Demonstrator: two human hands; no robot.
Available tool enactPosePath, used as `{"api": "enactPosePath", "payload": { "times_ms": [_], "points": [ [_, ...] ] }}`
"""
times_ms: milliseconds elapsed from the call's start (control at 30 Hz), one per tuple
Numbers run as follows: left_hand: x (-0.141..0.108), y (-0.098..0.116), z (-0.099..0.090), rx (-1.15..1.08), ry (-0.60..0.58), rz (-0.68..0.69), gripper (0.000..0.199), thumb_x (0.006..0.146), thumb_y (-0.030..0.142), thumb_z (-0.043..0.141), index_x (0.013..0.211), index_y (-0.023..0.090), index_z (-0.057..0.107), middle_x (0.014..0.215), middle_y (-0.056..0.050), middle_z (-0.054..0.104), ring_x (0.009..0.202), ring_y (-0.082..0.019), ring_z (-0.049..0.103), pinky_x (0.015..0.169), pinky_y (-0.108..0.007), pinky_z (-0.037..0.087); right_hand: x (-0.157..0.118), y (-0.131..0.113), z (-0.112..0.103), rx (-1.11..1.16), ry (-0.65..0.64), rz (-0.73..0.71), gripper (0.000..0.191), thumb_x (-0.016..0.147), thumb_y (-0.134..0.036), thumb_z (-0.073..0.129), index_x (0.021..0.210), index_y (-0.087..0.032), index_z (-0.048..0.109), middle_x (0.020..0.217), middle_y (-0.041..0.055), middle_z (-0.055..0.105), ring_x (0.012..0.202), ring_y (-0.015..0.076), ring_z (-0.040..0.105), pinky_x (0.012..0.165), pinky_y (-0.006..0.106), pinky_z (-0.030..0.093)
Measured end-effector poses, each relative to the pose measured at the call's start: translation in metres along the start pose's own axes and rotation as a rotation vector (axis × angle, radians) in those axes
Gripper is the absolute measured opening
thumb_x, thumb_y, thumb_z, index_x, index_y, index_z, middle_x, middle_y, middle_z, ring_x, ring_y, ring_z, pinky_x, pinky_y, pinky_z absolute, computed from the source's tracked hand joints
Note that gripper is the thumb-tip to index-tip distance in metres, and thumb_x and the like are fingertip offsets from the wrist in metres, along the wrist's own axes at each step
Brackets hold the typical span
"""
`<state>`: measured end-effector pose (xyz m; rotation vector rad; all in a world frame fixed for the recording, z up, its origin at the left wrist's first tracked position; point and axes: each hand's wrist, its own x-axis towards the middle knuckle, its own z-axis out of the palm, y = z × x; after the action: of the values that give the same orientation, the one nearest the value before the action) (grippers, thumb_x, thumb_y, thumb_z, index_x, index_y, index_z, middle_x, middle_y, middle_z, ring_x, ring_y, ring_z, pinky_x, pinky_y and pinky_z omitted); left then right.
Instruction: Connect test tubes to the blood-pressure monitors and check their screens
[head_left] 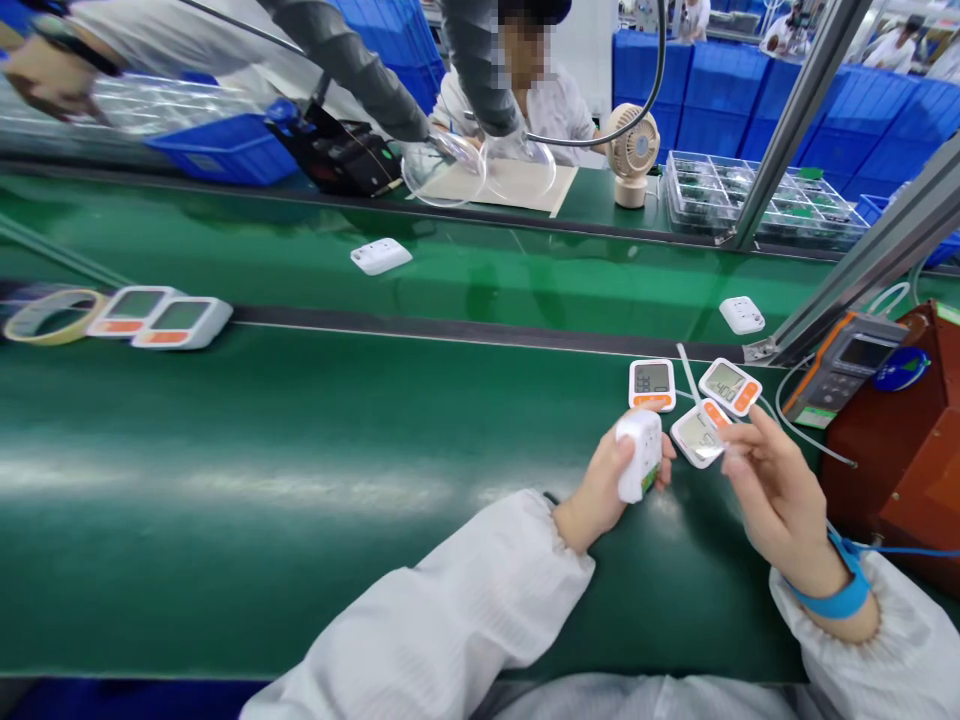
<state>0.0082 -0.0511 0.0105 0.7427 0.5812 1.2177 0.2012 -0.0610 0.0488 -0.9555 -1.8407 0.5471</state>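
Observation:
My left hand (600, 485) is wrapped round a white handheld device (640, 456), its back with small holes facing me and a green patch low on it. My right hand (776, 495) has thumb and fingertips drawn together over the bench; a small clear sliver seems to show at the fingertips, too blurred to name. Just beyond the hands lie three white devices with screens and orange buttons: one on the left (652, 378), one at the right (731, 385) with digits showing, and one nearest my right fingers (696, 440). A thin white tube (688, 375) runs among them.
A handheld meter (851, 365) leans on a red-brown box (900, 460) at right. White devices (381, 256) (742, 315) lie on the green belt (525, 285). Two more devices (182, 322) and a tape roll (56, 316) sit left. A fan (632, 150) and co-workers are opposite.

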Motion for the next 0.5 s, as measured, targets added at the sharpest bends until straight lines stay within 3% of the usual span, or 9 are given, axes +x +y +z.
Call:
{"api": "enactPosePath", "payload": {
  "times_ms": [100,200,267,433,500],
  "points": [
    [-0.001,0.004,0.0,-0.04,-0.017,-0.088,0.08,0.079,0.075,0.058,0.131,0.014,0.052,0.083,-0.005,0.062,0.06,-0.015,0.055,0.052,-0.028,0.04,0.005,-0.004,-0.003,-0.123,-0.06,-0.069,0.029,0.102,-0.02,0.055,0.13,-0.023,0.063,0.096,0.0059,0.063,0.08,0.0158,0.063,0.068,0.026,0.055],
    [0.001,0.01,-0.004,-0.096,0.019,-0.105,0.076,0.081,0.074,0.054,0.127,0.014,0.055,0.081,-0.005,0.062,0.057,-0.015,0.053,0.05,-0.028,0.037,0.007,-0.004,0.001,-0.192,-0.127,-0.094,0.018,0.103,-0.02,0.052,0.109,-0.021,0.068,0.099,0.0065,0.064,0.09,0.0178,0.065,0.078,0.029,0.057],
    [0.003,0.012,-0.006,-0.102,0.053,-0.106,0.072,0.081,0.072,0.055,0.122,0.014,0.057,0.081,-0.006,0.062,0.059,-0.016,0.054,0.052,-0.029,0.039,0.006,-0.001,0.005,-0.189,-0.188,-0.081,0.019,0.104,-0.02,0.048,0.109,-0.02,0.066,0.106,0.0072,0.066,0.096,0.0183,0.066,0.085,0.031,0.058],
    [0.001,0.009,-0.005,-0.07,0.059,-0.175,0.072,0.078,0.067,0.064,0.125,0.014,0.056,0.084,-0.005,0.063,0.066,-0.016,0.055,0.06,-0.03,0.042,0.003,-0.001,0.012,-0.161,-0.357,-0.058,0.031,0.106,-0.018,0.04,0.131,-0.02,0.058,0.111,0.0074,0.067,0.093,0.0161,0.068,0.085,0.03,0.059],
    [-0.001,0.007,-0.004,-0.036,0.041,-0.193,0.074,0.076,0.067,0.067,0.127,0.014,0.055,0.085,-0.005,0.062,0.07,-0.016,0.056,0.064,-0.03,0.043,0.003,-0.003,0.014,-0.179,-0.373,-0.124,0.024,0.106,-0.021,0.047,0.124,-0.02,0.062,0.112,0.0073,0.067,0.096,0.0174,0.067,0.086,0.031,0.057]
  ]
}}
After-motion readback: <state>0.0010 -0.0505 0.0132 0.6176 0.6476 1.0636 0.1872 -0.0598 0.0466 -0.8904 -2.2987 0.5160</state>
